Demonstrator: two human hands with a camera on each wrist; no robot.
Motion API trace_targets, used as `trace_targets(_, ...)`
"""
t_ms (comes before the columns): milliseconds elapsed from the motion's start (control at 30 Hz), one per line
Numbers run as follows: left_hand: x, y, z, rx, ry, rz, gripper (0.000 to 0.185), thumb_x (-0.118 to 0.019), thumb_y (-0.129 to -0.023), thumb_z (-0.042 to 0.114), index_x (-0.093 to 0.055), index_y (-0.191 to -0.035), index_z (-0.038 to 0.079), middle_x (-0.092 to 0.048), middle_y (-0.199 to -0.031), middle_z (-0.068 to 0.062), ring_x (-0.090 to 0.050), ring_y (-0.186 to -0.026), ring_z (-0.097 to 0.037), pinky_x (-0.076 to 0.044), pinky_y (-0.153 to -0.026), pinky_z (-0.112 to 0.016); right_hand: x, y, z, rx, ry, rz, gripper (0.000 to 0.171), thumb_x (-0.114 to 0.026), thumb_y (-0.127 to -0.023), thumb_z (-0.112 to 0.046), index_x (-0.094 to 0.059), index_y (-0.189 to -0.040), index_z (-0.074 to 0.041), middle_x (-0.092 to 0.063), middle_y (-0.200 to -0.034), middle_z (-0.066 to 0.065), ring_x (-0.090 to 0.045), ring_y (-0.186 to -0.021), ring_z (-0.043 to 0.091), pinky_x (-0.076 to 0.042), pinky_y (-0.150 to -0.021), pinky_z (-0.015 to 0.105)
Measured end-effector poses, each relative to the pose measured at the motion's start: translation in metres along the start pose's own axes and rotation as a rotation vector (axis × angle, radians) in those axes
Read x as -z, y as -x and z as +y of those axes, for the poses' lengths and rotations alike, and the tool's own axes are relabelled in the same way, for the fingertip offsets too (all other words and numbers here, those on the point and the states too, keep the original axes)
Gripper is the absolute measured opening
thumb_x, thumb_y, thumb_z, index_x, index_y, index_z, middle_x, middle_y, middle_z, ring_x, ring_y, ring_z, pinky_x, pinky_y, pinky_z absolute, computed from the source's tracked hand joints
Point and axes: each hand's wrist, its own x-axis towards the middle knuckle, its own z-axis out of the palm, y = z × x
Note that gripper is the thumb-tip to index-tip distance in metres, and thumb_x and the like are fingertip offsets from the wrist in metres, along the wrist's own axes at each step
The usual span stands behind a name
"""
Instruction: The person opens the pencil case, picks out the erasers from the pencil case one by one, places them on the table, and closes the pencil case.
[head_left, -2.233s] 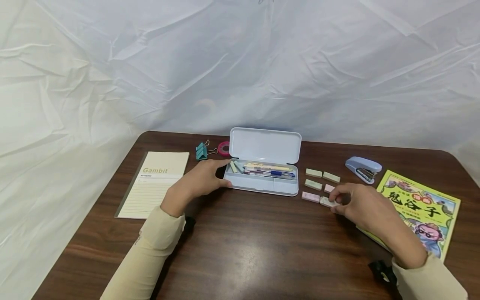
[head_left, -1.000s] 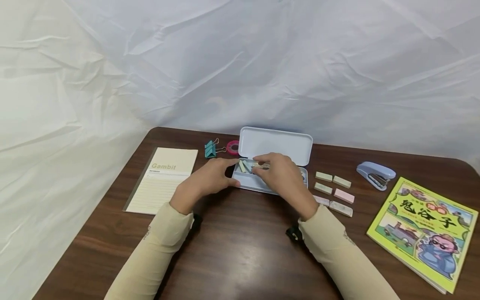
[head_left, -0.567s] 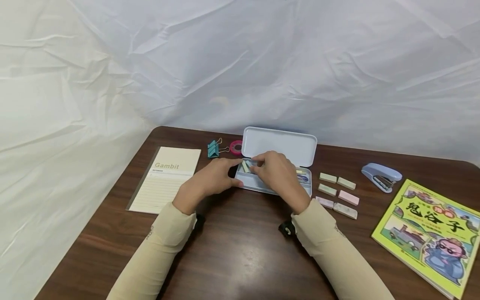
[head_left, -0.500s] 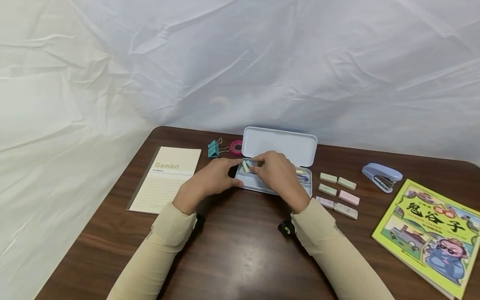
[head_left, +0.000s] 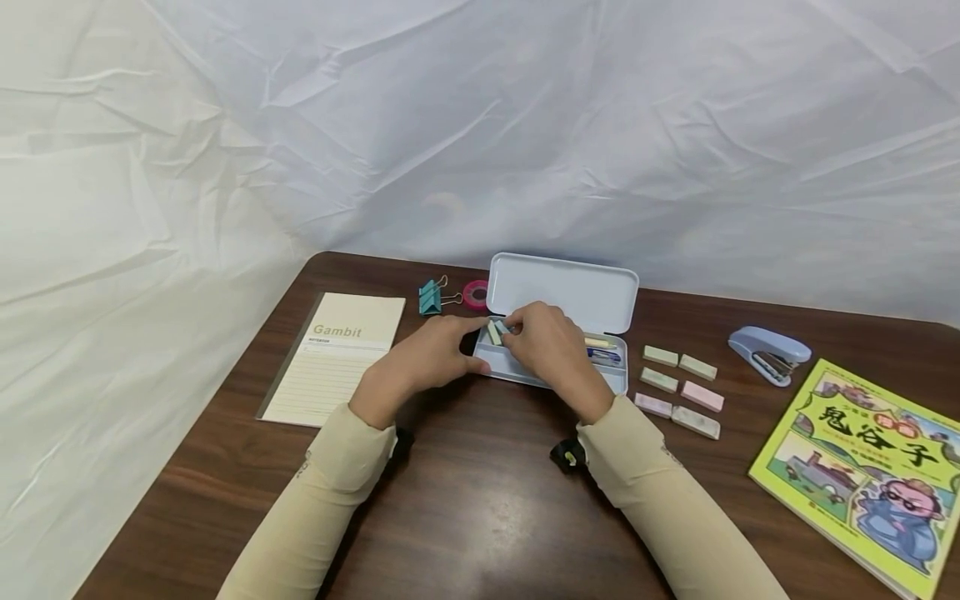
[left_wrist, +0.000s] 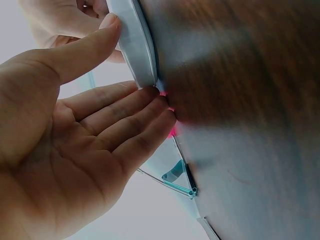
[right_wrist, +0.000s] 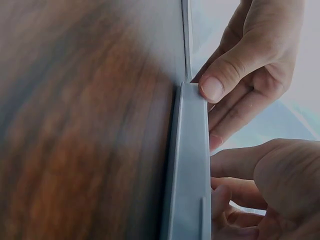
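Left hand (head_left: 420,362) braces the left end of the open pencil case (head_left: 558,333) on the table (head_left: 480,500), thumb and straight fingers pressed to its wall so it can't slide. Right hand (head_left: 551,350) is inside the left compartment, fingers pinching an eraser (head_left: 501,327) beside 1 already there. 2.2 s ago it was at the eraser group (head_left: 678,387); 5 remain.
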Motion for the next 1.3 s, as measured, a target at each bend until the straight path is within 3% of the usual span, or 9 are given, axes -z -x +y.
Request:
trace_targets(167,-0.001,-0.001,-0.002,0.002,-0.005,-0.002,0.087,-0.089,-0.099,0.053,-0.054,-0.173,0.023,-0.068,-0.166,0.002,-0.062,-0.155,-0.018,-0.052,-0.132,-0.045,-0.001,0.001,-0.003,-0.001,-0.035,0.015,0.020,-0.080,-0.103,-0.021,-0.091,-0.120,-0.017,-0.086,-0.102,-0.001,-0.072,-0.080,0.017,-0.054,-0.068,0.034)
trace_targets(500,0.006,0.008,0.012,-0.001,0.024,0.000,0.085,-0.089,-0.100,0.049,-0.055,-0.172,0.020,-0.067,-0.167,-0.003,-0.062,-0.157,-0.024,-0.051,-0.133,-0.050,-0.003,-0.004,0.002,0.003,-0.128,0.050,0.022,-0.079,-0.100,-0.017,-0.090,-0.116,-0.008,-0.086,-0.104,0.004,-0.072,-0.085,0.019,-0.058,-0.074,0.032)
trace_targets(800,-0.002,-0.001,-0.001,-0.006,-0.009,0.009,0.086,-0.090,-0.099,0.050,-0.055,-0.172,0.021,-0.068,-0.165,0.001,-0.062,-0.155,-0.020,-0.052,-0.132,-0.046,-0.002,-0.004,0.006,-0.047,-0.234,0.065,0.017,-0.081,-0.099,-0.023,-0.090,-0.109,-0.013,-0.085,-0.099,0.000,-0.072,-0.090,0.018,-0.058,-0.078,0.032)
trace_targets(967,-0.002,0.000,0.000,-0.005,-0.008,0.004,0.087,-0.090,-0.099,0.051,-0.054,-0.173,0.021,-0.067,-0.166,0.001,-0.062,-0.156,-0.019,-0.052,-0.132,-0.046,0.004,0.001,0.019,-0.032,-0.282,0.059,0.014,-0.079,-0.098,-0.024,-0.088,-0.107,-0.018,-0.083,-0.098,-0.002,-0.072,-0.087,0.017,-0.059,-0.077,0.033)
trace_targets(1100,0.000,0.002,0.005,0.002,-0.005,0.001,0.086,-0.090,-0.100,0.050,-0.054,-0.172,0.022,-0.068,-0.166,0.000,-0.062,-0.156,-0.021,-0.051,-0.133,-0.047,0.017,0.014,0.030,-0.003,-0.319,0.045,0.014,-0.078,-0.099,-0.025,-0.087,-0.108,-0.020,-0.082,-0.096,-0.003,-0.067,-0.077,0.014,-0.054,-0.068,0.029)
trace_targets(1300,0.002,0.006,0.009,0.005,-0.009,0.012,0.085,-0.089,-0.101,0.048,-0.053,-0.174,0.023,-0.067,-0.167,-0.002,-0.060,-0.158,-0.023,-0.049,-0.135,-0.048,0.058,0.057,0.017,0.031,-0.287,0.026,0.021,-0.074,-0.104,-0.019,-0.088,-0.117,-0.010,-0.084,-0.105,0.010,-0.061,-0.072,0.016,-0.050,-0.065,0.030)
